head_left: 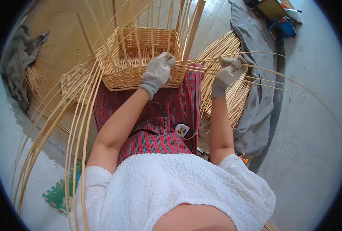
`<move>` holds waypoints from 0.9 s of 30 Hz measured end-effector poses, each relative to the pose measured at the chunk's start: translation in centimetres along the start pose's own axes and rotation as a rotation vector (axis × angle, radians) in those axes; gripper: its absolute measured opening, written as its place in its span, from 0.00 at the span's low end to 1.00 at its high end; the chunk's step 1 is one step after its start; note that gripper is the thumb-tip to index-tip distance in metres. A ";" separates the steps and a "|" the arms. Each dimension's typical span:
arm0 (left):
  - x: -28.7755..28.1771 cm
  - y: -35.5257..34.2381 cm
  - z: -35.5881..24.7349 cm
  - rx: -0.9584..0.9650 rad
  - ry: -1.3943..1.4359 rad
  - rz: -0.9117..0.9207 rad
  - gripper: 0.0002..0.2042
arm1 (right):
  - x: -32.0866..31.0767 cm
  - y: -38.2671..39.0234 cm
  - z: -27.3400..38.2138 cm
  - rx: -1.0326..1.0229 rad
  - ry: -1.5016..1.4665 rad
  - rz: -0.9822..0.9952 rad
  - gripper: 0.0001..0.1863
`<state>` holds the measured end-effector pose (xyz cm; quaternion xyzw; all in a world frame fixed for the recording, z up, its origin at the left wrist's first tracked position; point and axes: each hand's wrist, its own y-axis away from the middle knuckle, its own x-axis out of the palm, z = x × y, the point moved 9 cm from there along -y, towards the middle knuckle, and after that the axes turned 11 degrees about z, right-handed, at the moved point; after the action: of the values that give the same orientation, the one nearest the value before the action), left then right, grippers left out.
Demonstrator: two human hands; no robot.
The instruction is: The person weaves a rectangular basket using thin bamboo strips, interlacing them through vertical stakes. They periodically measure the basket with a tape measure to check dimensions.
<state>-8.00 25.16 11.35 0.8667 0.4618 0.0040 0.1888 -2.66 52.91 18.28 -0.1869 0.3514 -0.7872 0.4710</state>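
Observation:
A rectangular wicker basket [126,79] rests on my lap over a red plaid cloth [153,142]. Thin stakes [152,30] stand up from its walls, and a flat wooden strip [194,32] rises at its right corner. My left hand [157,73], in a pale grey glove, is closed on the near wall by the right corner, around the foot of a stake. Off to the right, my gloved right hand [228,73] pinches a long willow rod [282,77] that runs out from that corner. Several other rods extend beside this hand; which of them it also grips I cannot tell.
Long loose rods [68,107] fan out from the basket's left corner toward me. At right lies a big bundle of rods [221,44] beside grey cloth [253,38]. Dark cloth [18,61] covers another bundle at far left. A green foam mat [59,196] is on the floor.

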 end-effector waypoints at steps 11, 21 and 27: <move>1.8 2.0 -2.5 0.323 -1.107 -0.249 0.38 | 4.3 0.0 6.0 0.379 -0.455 0.059 0.15; -5.1 3.7 0.7 0.631 0.500 -0.225 0.24 | 16.2 4.7 7.1 0.704 -0.029 0.714 0.26; -9.2 2.6 4.1 0.197 0.592 -0.128 0.23 | 14.1 2.6 0.1 0.794 0.655 1.051 0.40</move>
<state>-10.47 15.11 9.97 0.8111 0.5484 0.1995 -0.0387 -7.86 39.71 15.90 0.4354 0.2058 -0.5410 0.6895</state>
